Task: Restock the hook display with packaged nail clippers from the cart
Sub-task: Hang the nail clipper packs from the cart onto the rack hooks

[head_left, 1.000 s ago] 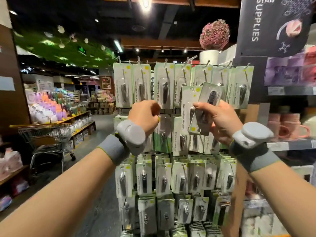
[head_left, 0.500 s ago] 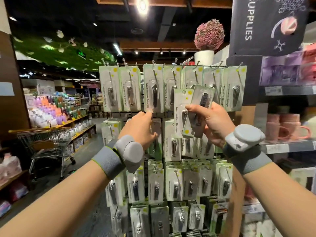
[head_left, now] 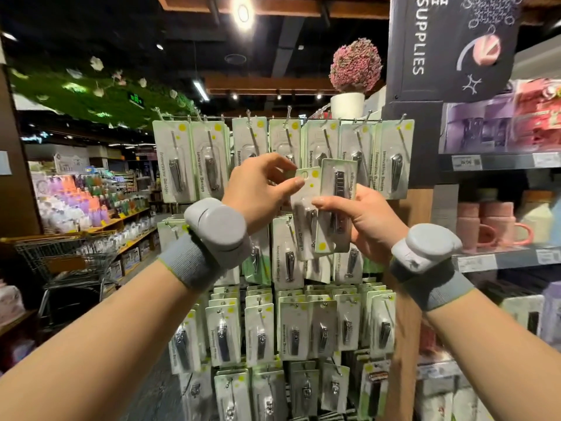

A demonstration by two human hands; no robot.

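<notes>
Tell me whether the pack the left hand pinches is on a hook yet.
Not yet. The left hand pinches the pack by its top corner; its hang hole shows empty, and the right hand grips it.

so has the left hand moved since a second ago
Yes. The left hand has gone right along the hook display, from in front of the hanging packs to the top of the pack held by the right hand.

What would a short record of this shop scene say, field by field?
place: shop aisle, hook display of packaged nail clippers
left hand: pinches the top corner of a pack
right hand: holds two packs, that one and a second pack in front
top row: packs hanging on hooks
lower rows: full of packs
cart: far left, behind
shelf: right, pink mugs
wrists: grey bands
</notes>
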